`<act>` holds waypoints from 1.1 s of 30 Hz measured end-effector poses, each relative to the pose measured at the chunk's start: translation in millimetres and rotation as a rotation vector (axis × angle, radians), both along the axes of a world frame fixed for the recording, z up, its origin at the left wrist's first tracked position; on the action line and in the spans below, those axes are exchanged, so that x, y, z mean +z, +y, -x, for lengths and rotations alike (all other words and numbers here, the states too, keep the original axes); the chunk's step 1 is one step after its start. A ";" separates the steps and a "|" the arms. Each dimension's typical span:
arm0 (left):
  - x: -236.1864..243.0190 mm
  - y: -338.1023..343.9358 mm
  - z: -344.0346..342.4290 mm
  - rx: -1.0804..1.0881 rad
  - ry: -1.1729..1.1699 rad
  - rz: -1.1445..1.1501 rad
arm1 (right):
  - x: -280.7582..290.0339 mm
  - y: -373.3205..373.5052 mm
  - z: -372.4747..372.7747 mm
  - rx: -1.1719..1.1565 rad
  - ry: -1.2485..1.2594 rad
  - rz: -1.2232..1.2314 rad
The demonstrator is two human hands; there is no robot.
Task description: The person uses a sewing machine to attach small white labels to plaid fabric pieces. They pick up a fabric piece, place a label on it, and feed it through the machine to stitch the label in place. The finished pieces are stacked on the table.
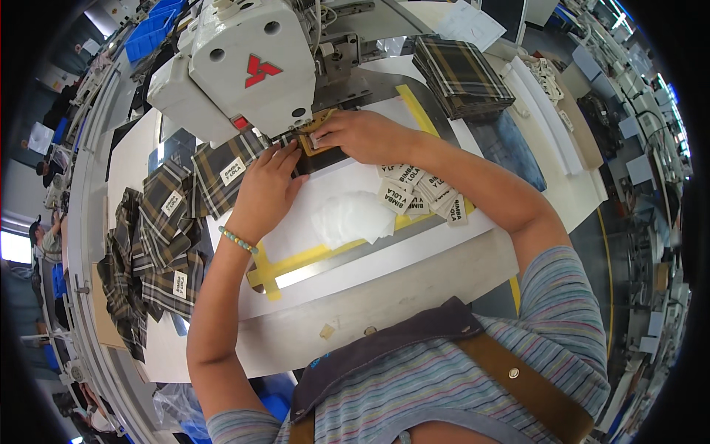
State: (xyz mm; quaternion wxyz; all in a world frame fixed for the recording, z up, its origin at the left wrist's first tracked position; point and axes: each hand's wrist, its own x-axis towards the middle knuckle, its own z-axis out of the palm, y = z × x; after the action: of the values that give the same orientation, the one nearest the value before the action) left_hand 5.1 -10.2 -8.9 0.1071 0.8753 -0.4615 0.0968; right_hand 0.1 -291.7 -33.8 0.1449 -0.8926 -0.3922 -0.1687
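Under the head of a white sewing machine (248, 63), both my hands work close together. My left hand (268, 189) lies with fingers stretched out at the edge of a dark plaid fabric piece (214, 177) bearing a white label (232, 172). My right hand (370, 137) is closed, its fingertips pinched at a brass-coloured frame (319, 140) below the needle area. A pale bit shows at those fingertips, too small to make out. Loose white labels (421, 191) are heaped beneath my right forearm. Thin white sheets (355, 218) lie between my arms.
Labelled plaid pieces (159, 222) pile up and hang over the table's left side. A neat stack of plaid pieces (464, 78) stands at the back right. Yellow tape (318, 257) borders the white work surface. Beyond are blue bins (151, 33) and a white paper (471, 26).
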 end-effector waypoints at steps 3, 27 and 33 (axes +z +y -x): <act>2.3 -2.3 1.5 0.036 0.034 -0.019 | 1.5 -1.7 -0.2 0.003 0.045 -0.027; 5.6 9.2 -3.7 -0.029 0.009 0.119 | 13.1 -21.3 -28.1 -0.043 0.149 -0.317; 2.5 9.3 6.5 -0.104 0.002 0.147 | 31.0 -53.3 -25.3 -0.202 0.179 -0.215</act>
State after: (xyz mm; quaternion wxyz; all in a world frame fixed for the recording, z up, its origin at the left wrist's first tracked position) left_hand -1.4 -0.9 -6.4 0.1765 0.8400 -0.4978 0.1240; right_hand 25.4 -345.0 -2.8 0.2561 -0.9183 -0.2659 -0.1433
